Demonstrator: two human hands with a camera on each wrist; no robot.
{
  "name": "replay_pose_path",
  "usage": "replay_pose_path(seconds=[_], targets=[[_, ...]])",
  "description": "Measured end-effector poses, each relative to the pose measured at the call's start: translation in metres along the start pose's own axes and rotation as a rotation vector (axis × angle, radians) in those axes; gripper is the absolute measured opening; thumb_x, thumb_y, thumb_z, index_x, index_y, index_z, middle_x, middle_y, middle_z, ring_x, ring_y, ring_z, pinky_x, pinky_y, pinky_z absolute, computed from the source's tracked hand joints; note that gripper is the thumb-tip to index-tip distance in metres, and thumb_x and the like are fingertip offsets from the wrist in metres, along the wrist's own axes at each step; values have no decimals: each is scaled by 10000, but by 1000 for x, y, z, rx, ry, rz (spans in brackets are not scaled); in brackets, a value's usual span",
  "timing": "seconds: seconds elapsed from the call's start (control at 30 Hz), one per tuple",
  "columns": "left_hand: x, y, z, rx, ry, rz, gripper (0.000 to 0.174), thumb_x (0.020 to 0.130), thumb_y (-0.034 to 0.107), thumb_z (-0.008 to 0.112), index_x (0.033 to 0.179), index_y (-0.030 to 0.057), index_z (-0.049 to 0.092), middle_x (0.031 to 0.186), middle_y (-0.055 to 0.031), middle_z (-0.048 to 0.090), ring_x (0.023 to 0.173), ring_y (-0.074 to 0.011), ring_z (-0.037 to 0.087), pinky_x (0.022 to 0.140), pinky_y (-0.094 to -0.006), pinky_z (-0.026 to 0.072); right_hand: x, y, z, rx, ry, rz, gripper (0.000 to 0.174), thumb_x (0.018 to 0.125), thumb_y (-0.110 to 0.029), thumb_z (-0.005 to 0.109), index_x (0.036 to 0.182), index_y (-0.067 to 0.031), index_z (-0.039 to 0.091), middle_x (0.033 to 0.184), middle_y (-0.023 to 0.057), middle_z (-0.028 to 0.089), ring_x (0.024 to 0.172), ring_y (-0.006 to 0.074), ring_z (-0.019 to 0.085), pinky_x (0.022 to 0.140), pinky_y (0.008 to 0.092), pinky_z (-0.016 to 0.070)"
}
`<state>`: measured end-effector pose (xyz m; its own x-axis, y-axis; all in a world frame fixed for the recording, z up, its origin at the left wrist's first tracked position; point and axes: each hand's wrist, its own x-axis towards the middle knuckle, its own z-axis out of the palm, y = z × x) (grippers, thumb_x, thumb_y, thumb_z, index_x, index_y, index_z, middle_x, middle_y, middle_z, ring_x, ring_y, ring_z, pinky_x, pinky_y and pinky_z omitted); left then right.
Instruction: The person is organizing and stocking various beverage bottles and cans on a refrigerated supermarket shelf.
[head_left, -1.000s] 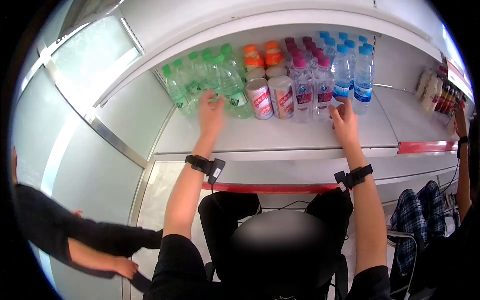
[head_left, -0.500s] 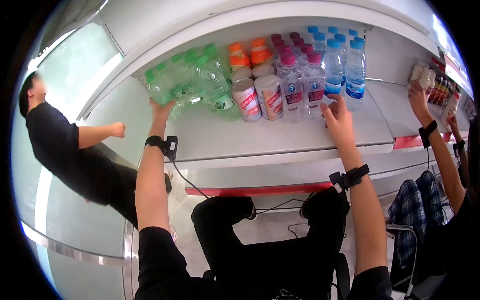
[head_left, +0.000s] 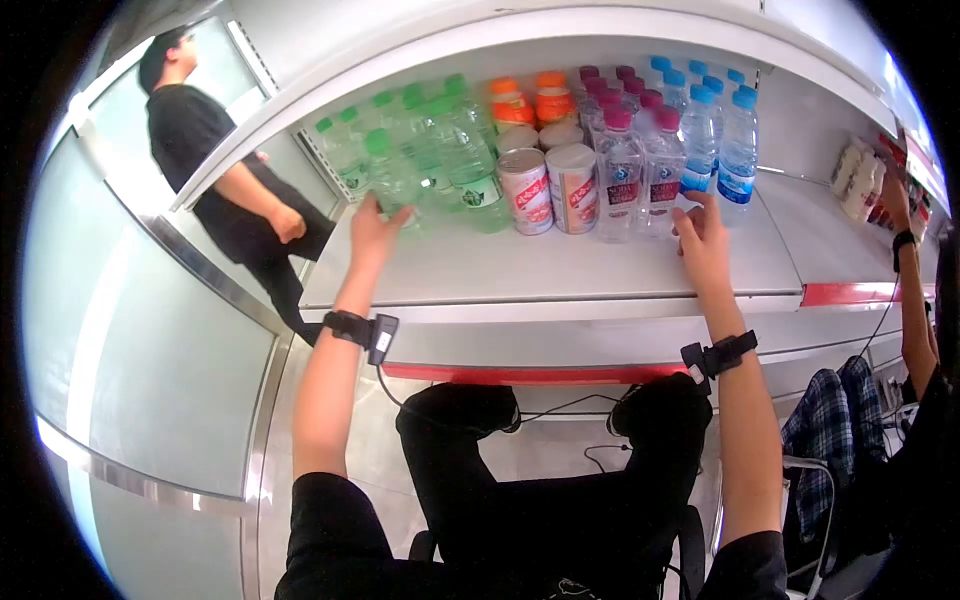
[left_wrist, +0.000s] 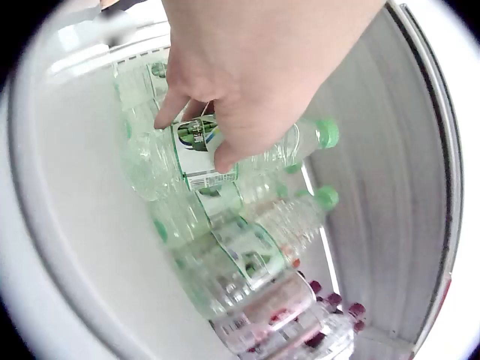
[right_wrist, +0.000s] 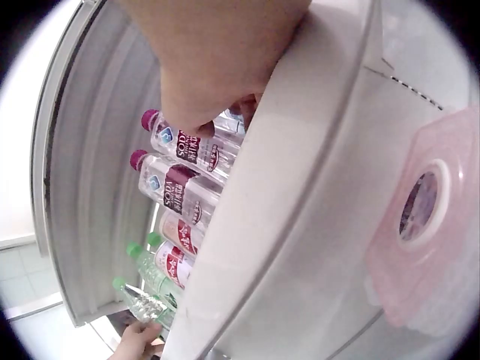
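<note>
My left hand point(head_left: 375, 235) is at the front of the green-capped water bottles on the shelf. In the left wrist view its thumb and fingers grip one green-capped bottle point(left_wrist: 259, 161) around the label, with the bottle upright on the shelf. More green-capped bottles point(head_left: 478, 175) stand behind and to its right. My right hand point(head_left: 706, 245) hovers at the shelf front with loosely bent fingers, holding nothing. It is nearest the front magenta-capped soda water bottle point(head_left: 662, 180), overlapping it in the right wrist view.
Cans point(head_left: 527, 195) stand between the green and magenta rows, with orange-topped bottles point(head_left: 553, 100) behind. Blue-capped bottles point(head_left: 738, 150) stand at the right. The upper shelf edge point(head_left: 480, 35) overhangs. A pink package point(right_wrist: 431, 217) lies below. Another person point(head_left: 190, 125) is at the left.
My left hand went left to the green bottles, then came back rightward, now gripping a bottle at the row's front. My right hand has stayed near the soda water. The person at left has moved closer.
</note>
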<state>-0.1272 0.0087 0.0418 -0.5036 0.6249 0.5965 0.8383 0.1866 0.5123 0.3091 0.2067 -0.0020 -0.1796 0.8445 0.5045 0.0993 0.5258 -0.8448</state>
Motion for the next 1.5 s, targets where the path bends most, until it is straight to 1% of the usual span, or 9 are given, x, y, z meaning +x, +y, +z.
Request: replay_pose_path(seconds=[0.2,0.73,0.83,0.9,1.0,1.03,1.1,1.33,1.5], targets=[[-20,57,22,-159,-4,98,505,779,153,792,1173,-32,534,1097,-209,662,1012,-357,659,855,-410,520,-1,-5,-1,-43,-7,-16,312,927,-177,629,1172,-8,538,651,44,555,563,122,512,532,296,404],[0,30,35,-450,-89,85,594,813,120,772,1306,-12,468,1157,-159,654,1056,-267,639,888,-370,504,-1,-7,-1,-22,6,-15,311,915,-165,624,1167,-1,544,631,40,543,541,121,495,518,301,408],[0,23,27,-654,-90,-95,599,829,179,768,1312,-29,480,1174,-154,630,1055,-259,616,913,-358,489,-3,-5,-1,5,2,2,321,918,-173,625,1176,-2,542,631,32,533,547,111,494,516,296,409],[8,14,15,-924,104,-290,628,839,266,760,1313,-48,492,1209,-166,602,1084,-259,595,947,-356,470,-1,-1,0,6,-11,-8,318,924,-173,622,1182,-6,542,644,22,530,553,99,489,509,284,404],[39,-55,18,-454,338,-264,674,818,335,768,1298,-60,507,1248,-188,579,1136,-288,566,983,-389,456,-2,-8,0,38,-10,14,306,932,-165,614,1186,-10,543,665,18,537,558,90,488,502,273,398],[50,-79,17,-454,339,-264,674,818,335,768,1298,-60,507,1248,-188,579,1136,-288,566,983,-389,456,-2,-8,-1,38,-10,13,306,932,-165,614,1186,-10,543,665,18,537,558,90,488,502,273,398],[73,-121,13,36,466,-261,756,790,351,787,1341,-56,467,1292,-218,553,1173,-329,546,1005,-424,441,-2,-6,-2,45,-23,-10,296,938,-154,607,1186,-7,544,683,17,548,563,82,489,500,257,391],[105,-150,10,4,181,-308,847,742,279,832,1388,-48,393,1342,-237,517,1221,-337,523,1024,-435,421,-2,-6,-1,97,10,28,307,941,-153,605,1199,-1,537,692,11,545,572,72,494,497,240,386],[120,-153,13,-173,90,-255,695,753,195,829,1304,-30,472,1251,-173,595,1134,-281,584,970,-383,450,-3,-6,-3,127,-27,62,318,947,-148,594,1227,-16,519,735,16,550,597,73,493,506,232,394]])
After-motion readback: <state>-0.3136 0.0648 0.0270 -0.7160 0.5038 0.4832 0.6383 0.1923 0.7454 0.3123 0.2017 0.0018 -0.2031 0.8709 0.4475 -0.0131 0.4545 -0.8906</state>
